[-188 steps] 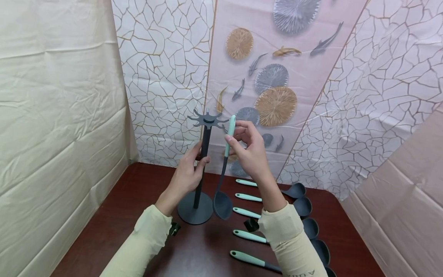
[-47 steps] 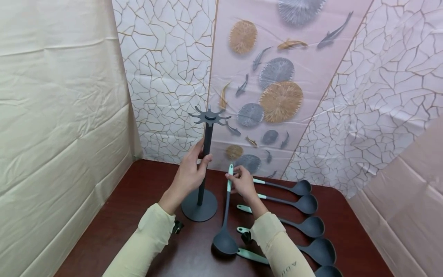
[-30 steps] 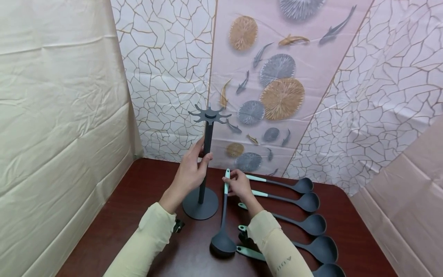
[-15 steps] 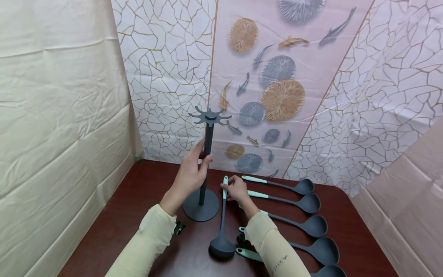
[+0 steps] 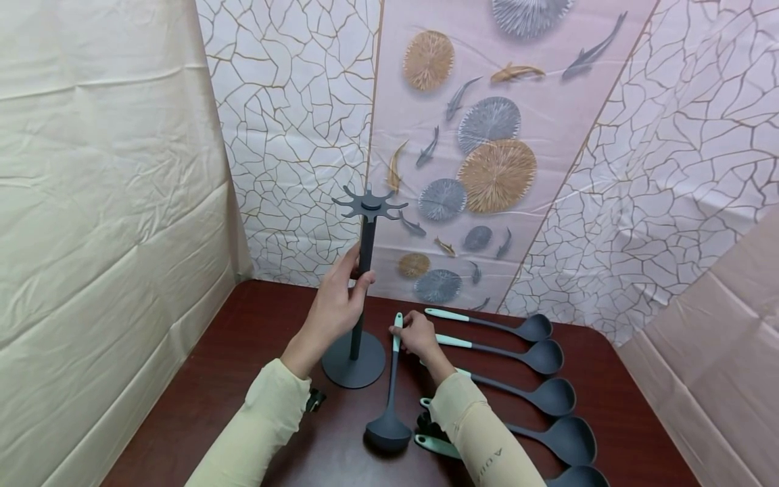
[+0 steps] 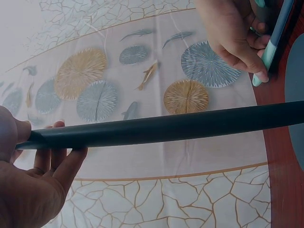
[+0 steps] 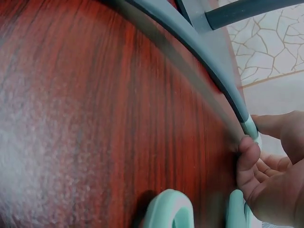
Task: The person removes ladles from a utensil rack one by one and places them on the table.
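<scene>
Right grip [image 5: 416, 334] pinches grey, mint-handled ladle [image 5: 391, 399].

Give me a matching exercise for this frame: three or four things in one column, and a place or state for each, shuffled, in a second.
1. left hand
2. right hand
3. dark grey ladle with the mint-green handle
4. dark grey stand's star-shaped top

a. bare, nothing hanging
b. grips the stand's upright pole
c. bowl down on the dark red wooden table
d. pinches a mint-green handle

Pairs: 1-b, 2-d, 3-c, 4-a
</scene>
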